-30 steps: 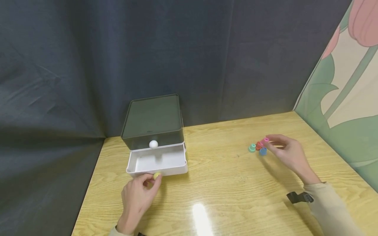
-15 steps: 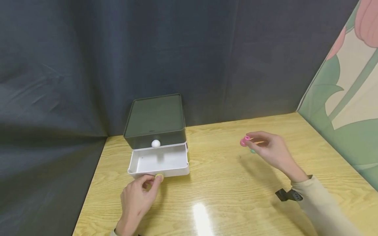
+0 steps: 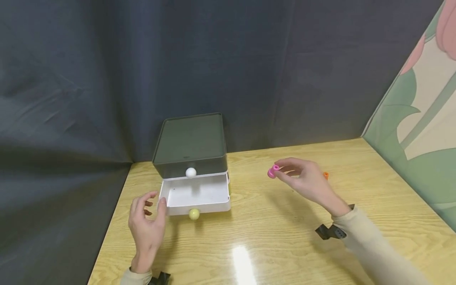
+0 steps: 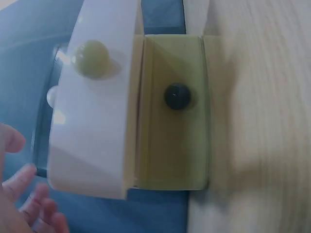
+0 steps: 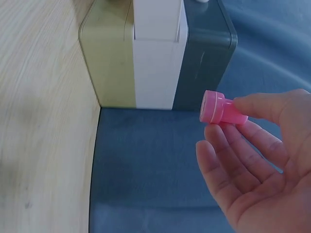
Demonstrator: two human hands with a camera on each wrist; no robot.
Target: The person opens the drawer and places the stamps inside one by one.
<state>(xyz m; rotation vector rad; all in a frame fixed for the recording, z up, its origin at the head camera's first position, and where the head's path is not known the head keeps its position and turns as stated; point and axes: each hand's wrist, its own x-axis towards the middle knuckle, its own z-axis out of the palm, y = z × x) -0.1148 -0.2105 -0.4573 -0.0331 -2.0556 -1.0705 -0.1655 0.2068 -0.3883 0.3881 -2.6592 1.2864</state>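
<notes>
A small pink stamp (image 3: 272, 171), wider at one end, is pinched between the thumb and fingers of my right hand (image 3: 307, 181). It is held above the table, right of the drawer unit. In the right wrist view the stamp (image 5: 214, 107) lies tilted sideways, its broad round end away from the palm. My left hand (image 3: 146, 229) holds nothing; its fingers are loosely bent and spread beside the front left corner of a white drawer (image 3: 213, 207). This drawer is pulled out, its inside bare apart from a tiny dark speck. A yellow round knob (image 3: 194, 214) sits on its front.
Above the pulled-out drawer is a dark green top section (image 3: 194, 138) with a white knob (image 3: 190, 172). Below it, a yellow drawer (image 4: 170, 145) with a dark knob (image 4: 177, 96) is pushed in. An orange piece (image 3: 325, 175) shows behind my right hand. Dark cloth (image 3: 249, 79) hangs behind.
My right hand has lifted the pink stamp from the group of small coloured pieces and carried it left. My left hand has let go of the yellow knob and moved left.
</notes>
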